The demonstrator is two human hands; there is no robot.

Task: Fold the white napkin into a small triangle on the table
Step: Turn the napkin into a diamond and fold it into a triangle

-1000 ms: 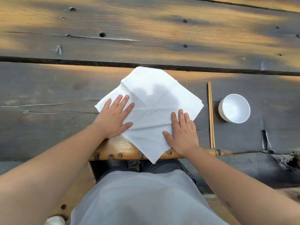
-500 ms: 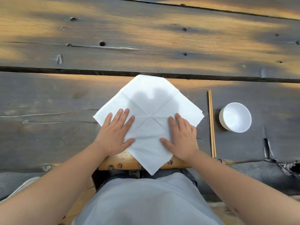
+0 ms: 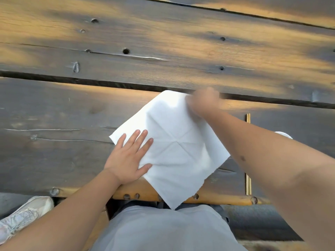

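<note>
Head view shows the soft, light white cloth napkin [image 3: 174, 142] lying flat on the dark wooden counter [image 3: 54, 151], left hand [image 3: 126, 156] spread flat on its left corner, right hand [image 3: 203, 102] blurry at its far corner, grip unclear.

Dark plank table [image 3: 163, 51] w/ knot holes, warm light patches, grey floor [image 3: 253, 223]

One napkin [image 3: 178, 142] is lying at table [image 3: 54, 151] centre; two hands, left [image 3: 126, 158] and right [image 3: 204, 101], are showing; two chopsticks [image 3: 248, 153] and one bowl [image 3: 283, 134] are sitting at three o'clock; one shoe [image 3: 21, 216] at eight.
</note>
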